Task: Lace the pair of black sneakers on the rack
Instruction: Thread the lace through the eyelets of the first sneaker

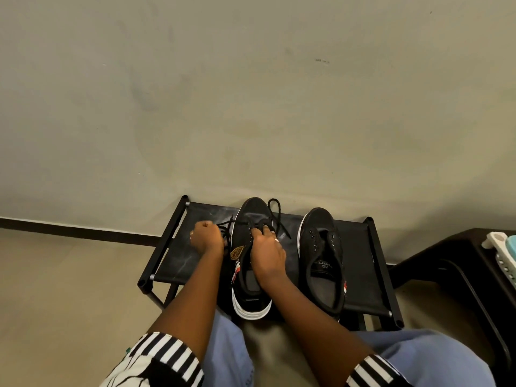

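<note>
Two black sneakers with white soles stand on a black rack (360,247), toes toward the wall. The left sneaker (252,275) carries a black lace (277,216) through its front eyelets, with a loose end looping off to the right of the toe. My left hand (206,237) is fisted beside that shoe's left side and grips the other end of the lace. My right hand (266,254) rests over the shoe's tongue, its fingers curled onto the lace at the eyelets. The right sneaker (324,261) has bare eyelets and no lace.
The rack stands against a plain beige wall with a dark skirting strip (69,230). A dark piece of furniture (452,263) sits at the right with a white and pale blue object (502,252) on top. My knees in blue trousers (418,356) are just before the rack.
</note>
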